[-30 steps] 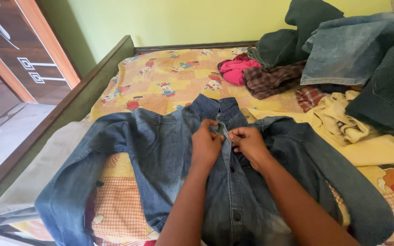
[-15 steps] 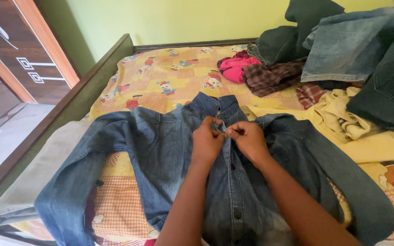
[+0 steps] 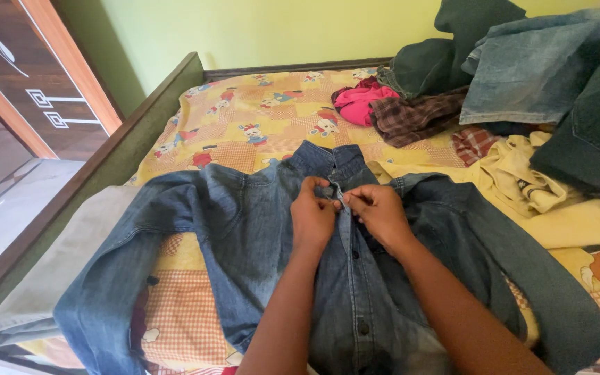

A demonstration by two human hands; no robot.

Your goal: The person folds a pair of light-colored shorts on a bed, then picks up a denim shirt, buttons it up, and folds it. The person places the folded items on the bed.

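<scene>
Buttoning the denim shirt [image 3: 258,229] near its collar, left hand [image 3: 312,221] and right hand [image 3: 378,212] pinch the placket; lower buttons, toward 6 o'clock, likely follow.

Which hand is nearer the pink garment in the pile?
Right. The right hand pinches the denim shirt placket below the pink garment; the left hand, beside it, sits slightly farther left.

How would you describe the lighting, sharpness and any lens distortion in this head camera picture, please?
Head view: soft, even daylight, no glare; the denim shirt and both hands, left hand and right hand, are sharp, with faint shadow under the hands; wide-angle bending curves the bed frame; the clothes pile at the right edge looks darker.
</scene>
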